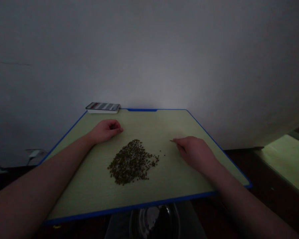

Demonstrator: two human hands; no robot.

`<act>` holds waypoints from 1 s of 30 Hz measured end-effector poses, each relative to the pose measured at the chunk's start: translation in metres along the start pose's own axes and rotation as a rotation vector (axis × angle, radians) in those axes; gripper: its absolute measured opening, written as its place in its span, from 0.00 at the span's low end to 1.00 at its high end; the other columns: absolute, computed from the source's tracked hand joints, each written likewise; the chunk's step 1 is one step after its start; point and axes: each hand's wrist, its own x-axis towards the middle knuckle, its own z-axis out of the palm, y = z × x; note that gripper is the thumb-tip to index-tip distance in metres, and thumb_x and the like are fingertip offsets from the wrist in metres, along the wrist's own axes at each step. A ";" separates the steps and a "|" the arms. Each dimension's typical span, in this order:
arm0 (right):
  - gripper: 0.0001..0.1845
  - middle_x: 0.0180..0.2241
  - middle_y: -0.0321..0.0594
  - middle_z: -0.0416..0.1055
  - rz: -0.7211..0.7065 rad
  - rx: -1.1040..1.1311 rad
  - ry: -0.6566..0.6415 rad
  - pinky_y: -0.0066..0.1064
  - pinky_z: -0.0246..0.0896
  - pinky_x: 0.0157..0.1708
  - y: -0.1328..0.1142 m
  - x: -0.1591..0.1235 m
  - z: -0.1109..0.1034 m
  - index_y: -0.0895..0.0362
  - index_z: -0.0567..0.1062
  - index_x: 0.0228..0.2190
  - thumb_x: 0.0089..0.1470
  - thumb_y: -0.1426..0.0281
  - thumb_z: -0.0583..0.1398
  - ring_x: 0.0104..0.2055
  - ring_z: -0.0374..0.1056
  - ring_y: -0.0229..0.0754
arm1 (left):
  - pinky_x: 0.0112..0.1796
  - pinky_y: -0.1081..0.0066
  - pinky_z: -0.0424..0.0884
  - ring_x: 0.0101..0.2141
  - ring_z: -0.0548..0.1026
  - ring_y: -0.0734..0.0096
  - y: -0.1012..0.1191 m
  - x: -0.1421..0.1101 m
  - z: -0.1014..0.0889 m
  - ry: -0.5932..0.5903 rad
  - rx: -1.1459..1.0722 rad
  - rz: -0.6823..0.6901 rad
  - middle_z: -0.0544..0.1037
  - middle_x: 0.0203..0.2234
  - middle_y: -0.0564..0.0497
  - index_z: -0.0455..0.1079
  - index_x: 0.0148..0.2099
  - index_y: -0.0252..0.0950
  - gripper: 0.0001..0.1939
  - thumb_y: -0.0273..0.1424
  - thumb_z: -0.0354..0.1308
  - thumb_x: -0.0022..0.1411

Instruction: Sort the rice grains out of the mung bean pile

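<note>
A pile of small brown-green seeds or beans point(129, 162) lies on the pale table point(89, 186), with a few stray ones at its right side. My left hand point(106, 130) rests on the tabletop behind and left of the pile, its fingers curled closed; what they hold, if anything, is hidden. To the right of the pile, my right hand point(195, 152) is closed in a pinch. A small thin brown piece point(171, 140) sticks out from its fingertips, too small to name. Neither hand touches the pile.
At the table's far left corner a phone point(103, 106) lies on a white box point(102, 112). Below the near edge, a metal bowl point(176, 217) with dark contents sits at my lap. Behind the table stands a grey wall point(149, 53); a plug point(34, 153) shows at left.
</note>
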 end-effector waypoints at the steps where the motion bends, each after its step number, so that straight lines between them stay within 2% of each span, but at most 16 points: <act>1: 0.18 0.39 0.43 0.79 0.015 0.009 0.019 0.38 0.66 0.37 0.001 0.007 -0.005 0.53 0.78 0.45 0.57 0.73 0.53 0.38 0.74 0.48 | 0.25 0.72 0.60 0.23 0.63 0.74 0.001 0.000 0.000 0.003 0.000 0.002 0.66 0.19 0.55 0.66 0.27 0.35 0.16 0.45 0.56 0.49; 4: 0.15 0.37 0.42 0.79 -0.061 0.084 -0.005 0.35 0.64 0.35 0.001 0.040 -0.019 0.54 0.80 0.40 0.55 0.71 0.55 0.37 0.74 0.48 | 0.25 0.73 0.60 0.22 0.63 0.74 0.002 -0.001 0.000 0.005 -0.002 -0.009 0.66 0.19 0.55 0.67 0.27 0.35 0.16 0.45 0.57 0.49; 6: 0.14 0.36 0.43 0.79 -0.173 0.141 -0.030 0.35 0.63 0.35 0.001 0.068 -0.022 0.55 0.81 0.38 0.53 0.73 0.56 0.37 0.73 0.48 | 0.25 0.73 0.60 0.22 0.62 0.75 0.002 -0.001 0.000 0.006 -0.009 -0.018 0.65 0.18 0.55 0.67 0.27 0.35 0.16 0.45 0.57 0.49; 9: 0.12 0.36 0.39 0.79 -0.321 0.242 -0.116 0.33 0.62 0.38 0.001 0.103 -0.014 0.54 0.81 0.35 0.51 0.74 0.58 0.38 0.73 0.44 | 0.25 0.73 0.60 0.22 0.63 0.75 -0.001 -0.001 0.000 0.007 -0.012 -0.009 0.65 0.19 0.55 0.67 0.27 0.35 0.16 0.45 0.57 0.49; 11: 0.13 0.35 0.35 0.79 -0.396 0.282 -0.186 0.30 0.62 0.40 0.004 0.114 -0.004 0.53 0.81 0.33 0.48 0.77 0.59 0.38 0.73 0.41 | 0.25 0.73 0.60 0.22 0.63 0.75 -0.003 0.000 0.000 0.008 -0.015 0.006 0.65 0.19 0.56 0.67 0.28 0.35 0.16 0.45 0.57 0.49; 14: 0.17 0.34 0.34 0.80 -0.466 0.344 -0.268 0.28 0.64 0.38 0.016 0.112 0.006 0.53 0.81 0.31 0.43 0.82 0.59 0.35 0.74 0.38 | 0.24 0.73 0.59 0.22 0.62 0.75 -0.004 0.000 0.001 0.001 -0.016 0.016 0.65 0.18 0.56 0.67 0.28 0.35 0.16 0.44 0.57 0.50; 20: 0.12 0.32 0.33 0.79 -0.523 0.466 -0.287 0.31 0.66 0.39 0.053 0.076 0.002 0.52 0.80 0.25 0.45 0.79 0.59 0.37 0.74 0.39 | 0.24 0.73 0.59 0.21 0.61 0.76 -0.004 0.001 0.001 0.002 -0.020 0.024 0.64 0.18 0.56 0.66 0.26 0.35 0.16 0.44 0.57 0.50; 23: 0.09 0.37 0.36 0.79 -0.438 0.579 -0.137 0.37 0.64 0.47 0.053 0.059 0.009 0.52 0.79 0.28 0.50 0.74 0.58 0.42 0.74 0.40 | 0.24 0.73 0.58 0.21 0.61 0.76 -0.005 0.002 0.001 0.000 -0.012 0.028 0.63 0.18 0.56 0.65 0.27 0.35 0.16 0.44 0.57 0.50; 24: 0.07 0.37 0.38 0.79 -0.293 0.762 0.033 0.39 0.65 0.47 0.049 0.053 0.012 0.53 0.79 0.28 0.50 0.73 0.60 0.42 0.74 0.41 | 0.24 0.73 0.58 0.21 0.61 0.76 -0.006 0.002 0.001 0.004 -0.010 0.026 0.63 0.18 0.56 0.65 0.27 0.35 0.16 0.44 0.57 0.51; 26: 0.03 0.36 0.39 0.80 0.008 1.115 0.278 0.39 0.68 0.43 0.036 0.042 0.019 0.54 0.78 0.29 0.46 0.70 0.64 0.38 0.75 0.42 | 0.24 0.73 0.59 0.22 0.61 0.76 -0.007 0.002 0.001 0.004 -0.005 0.020 0.64 0.18 0.56 0.65 0.27 0.35 0.16 0.44 0.57 0.50; 28: 0.08 0.32 0.34 0.80 0.171 1.493 0.440 0.37 0.68 0.43 0.020 0.029 0.021 0.53 0.76 0.27 0.40 0.72 0.68 0.36 0.75 0.40 | 0.25 0.73 0.59 0.22 0.62 0.76 -0.007 0.001 0.002 0.008 -0.014 0.020 0.64 0.19 0.56 0.66 0.27 0.35 0.16 0.44 0.57 0.50; 30: 0.10 0.32 0.31 0.79 0.245 1.820 0.465 0.35 0.66 0.48 0.007 0.016 0.022 0.52 0.76 0.26 0.39 0.75 0.68 0.38 0.74 0.37 | 0.25 0.73 0.60 0.22 0.62 0.75 -0.006 0.001 0.001 0.012 -0.020 0.016 0.64 0.19 0.56 0.66 0.27 0.35 0.16 0.44 0.57 0.50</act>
